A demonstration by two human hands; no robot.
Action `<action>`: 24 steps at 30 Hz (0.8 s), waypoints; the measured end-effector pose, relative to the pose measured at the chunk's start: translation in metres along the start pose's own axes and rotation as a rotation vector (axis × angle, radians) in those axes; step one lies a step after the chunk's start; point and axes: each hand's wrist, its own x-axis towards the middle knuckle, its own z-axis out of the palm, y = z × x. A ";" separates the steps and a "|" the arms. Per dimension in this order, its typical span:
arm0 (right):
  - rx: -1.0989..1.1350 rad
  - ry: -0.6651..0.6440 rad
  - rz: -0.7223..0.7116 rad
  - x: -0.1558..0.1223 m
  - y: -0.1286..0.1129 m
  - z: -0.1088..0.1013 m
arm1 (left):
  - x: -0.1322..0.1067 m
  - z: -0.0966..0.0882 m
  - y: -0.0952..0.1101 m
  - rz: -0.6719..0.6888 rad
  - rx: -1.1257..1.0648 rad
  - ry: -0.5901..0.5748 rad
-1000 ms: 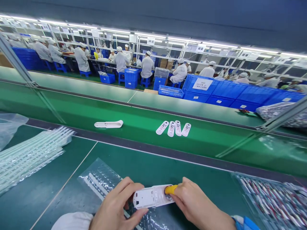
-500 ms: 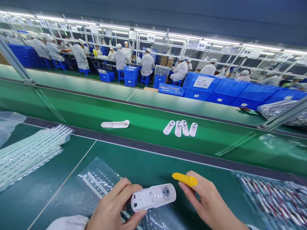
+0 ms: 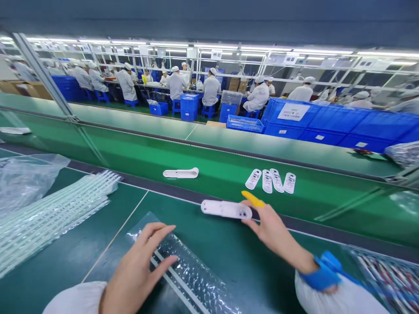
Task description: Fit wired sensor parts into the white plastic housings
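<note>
My right hand (image 3: 266, 220), with a yellow finger cot (image 3: 252, 199) on one finger and a blue wrist strap (image 3: 322, 272), grips the right end of a white elongated plastic housing (image 3: 222, 208). That housing is above the table's far edge, beside the green conveyor belt. Nearer to me, my left hand (image 3: 144, 261) is empty, thumb and fingers apart, over a clear bubble-wrap bag (image 3: 196, 266) with thin white strips in it. On the belt lie another white housing (image 3: 180, 173) and several small white panels (image 3: 276, 180) with markings.
To the left lies a bundle of pale strips (image 3: 62, 213) in plastic, with a crumpled clear bag (image 3: 29, 172) behind it. Bagged coloured wires (image 3: 386, 274) are at the right. Beyond the belt stand blue crates (image 3: 327, 122), and people in white sit at benches.
The left hand has let go of the white housing. My right hand now holds it and has carried it forward to the belt's edge. The view has turned slightly left.
</note>
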 end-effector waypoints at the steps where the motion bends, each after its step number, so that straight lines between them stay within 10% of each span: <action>1: -0.037 0.003 0.022 0.013 0.006 -0.001 | 0.001 -0.006 -0.011 -0.030 0.039 0.032; 10: -0.087 0.069 0.065 0.047 0.043 0.002 | 0.005 -0.021 -0.074 -0.364 0.150 0.083; 24: 0.209 -0.043 -0.083 -0.075 -0.075 0.053 | 0.005 -0.003 -0.056 -0.352 0.099 0.120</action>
